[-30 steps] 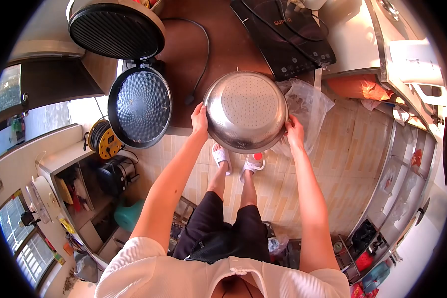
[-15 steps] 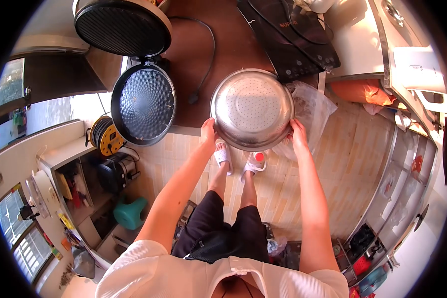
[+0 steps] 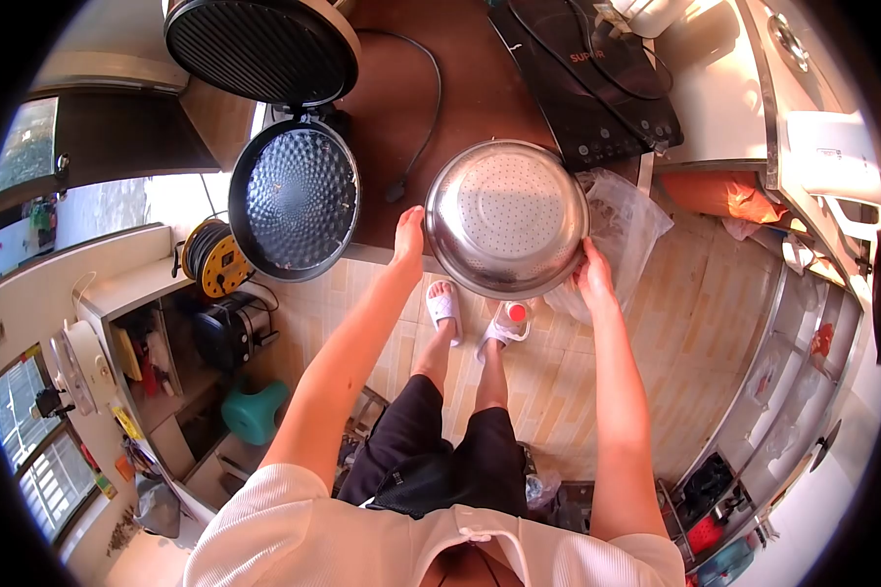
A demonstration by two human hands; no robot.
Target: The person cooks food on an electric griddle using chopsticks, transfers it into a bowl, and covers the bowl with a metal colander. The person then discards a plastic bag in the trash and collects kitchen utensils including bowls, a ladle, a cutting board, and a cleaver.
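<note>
A round stainless steel colander (image 3: 507, 217) with small holes in its base is at the front edge of the brown table, its perforated face toward me. My right hand (image 3: 594, 274) grips its lower right rim, with the thumb and fingers at the edge. My left hand (image 3: 410, 235) is beside the left rim, its fingers stretched out and close together; a narrow gap seems to separate it from the metal. Left of that hand, an open electric griddle pan (image 3: 296, 201) with a dimpled dark plate has its ridged lid (image 3: 262, 51) raised.
A black induction cooker (image 3: 597, 88) with a cable across it lies at the back right. A clear plastic bag (image 3: 625, 225) hangs over the table edge. A red-capped bottle (image 3: 515, 313) stands by my feet. A yellow cable reel (image 3: 215, 259) is at the left.
The colander has shifted slightly right in view, along with the whole scene. My left hand has slid up along the rim and its fingers have straightened away from it. My right hand keeps its grip.
</note>
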